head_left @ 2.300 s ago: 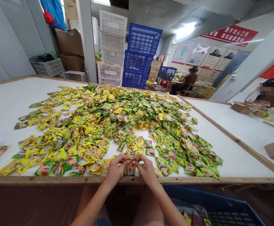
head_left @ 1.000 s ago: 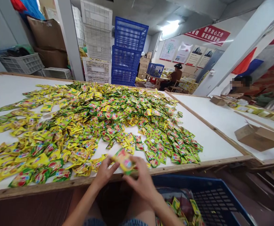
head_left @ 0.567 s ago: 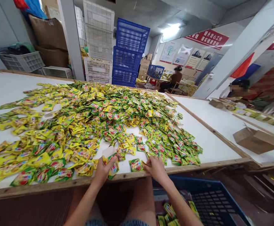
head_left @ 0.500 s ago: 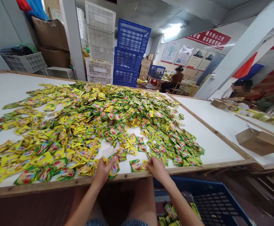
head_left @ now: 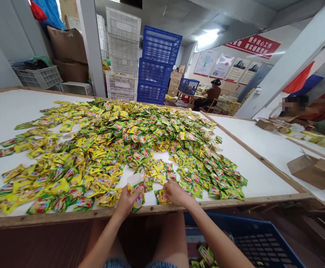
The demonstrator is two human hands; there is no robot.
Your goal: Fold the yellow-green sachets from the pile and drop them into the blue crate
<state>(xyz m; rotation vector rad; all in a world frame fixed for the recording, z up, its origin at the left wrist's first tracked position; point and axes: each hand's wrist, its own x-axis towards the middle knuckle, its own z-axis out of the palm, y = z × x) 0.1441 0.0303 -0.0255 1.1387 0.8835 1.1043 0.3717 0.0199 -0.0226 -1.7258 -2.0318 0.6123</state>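
Observation:
My left hand [head_left: 128,200] is closed around an upright printed pouch [head_left: 138,191] in green and yellow, its pale upper end standing above the fingers. Just to the right, my right hand [head_left: 175,192] has its fingers bent down and together on small candy-like packets [head_left: 160,197] near the table's front edge; the fingertips are partly hidden. Behind both hands spreads a big heap of small yellow and green packets [head_left: 140,137], many with a red fruit print. Larger packets [head_left: 63,201] lie left of my left hand.
The white table [head_left: 260,175] has a raised wooden rim. Below its edge stands a blue crate [head_left: 259,238] with packets inside. An open cardboard box [head_left: 315,169] sits on the right. Stacked blue crates [head_left: 158,63] and white crates [head_left: 122,48] rise behind; people sit farther off.
My right hand has moved slightly left, over the small packets and closer to the left hand. The pouch in my left hand stands more upright. The whole view has shifted slightly.

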